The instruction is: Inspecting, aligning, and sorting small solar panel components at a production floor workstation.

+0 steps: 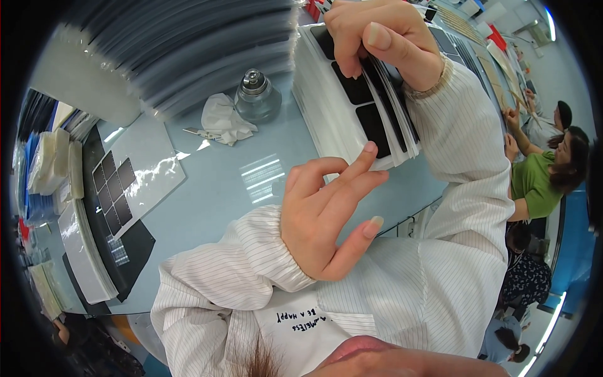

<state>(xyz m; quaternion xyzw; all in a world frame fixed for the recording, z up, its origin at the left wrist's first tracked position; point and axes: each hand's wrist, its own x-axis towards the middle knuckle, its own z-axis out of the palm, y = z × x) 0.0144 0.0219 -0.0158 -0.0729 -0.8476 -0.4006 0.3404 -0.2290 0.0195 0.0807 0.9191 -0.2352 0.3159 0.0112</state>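
Note:
A thick stack of glossy white sheets (317, 103) bearing black rounded rectangles lies in front of me, right of centre. My left hand (320, 217) is open at the near end of this stack, fingers apart. Its index fingertip overlaps the lowest black rectangle (372, 127); whether it touches, I cannot tell. Over the far part of the stack my right hand (396, 38) is closed, fingers curled under and thumb bent alongside. What it holds, if anything, is hidden. Several sheet edges (397, 119) fan up below the right wrist.
Left of the stack stand a glass bottle with a metal cap (259, 97), a crumpled white tissue (227, 119) and a small cutter (200, 132). A sheet with black squares (151, 173) lies further left, near a white stack (88, 257). People (543, 176) sit at the right.

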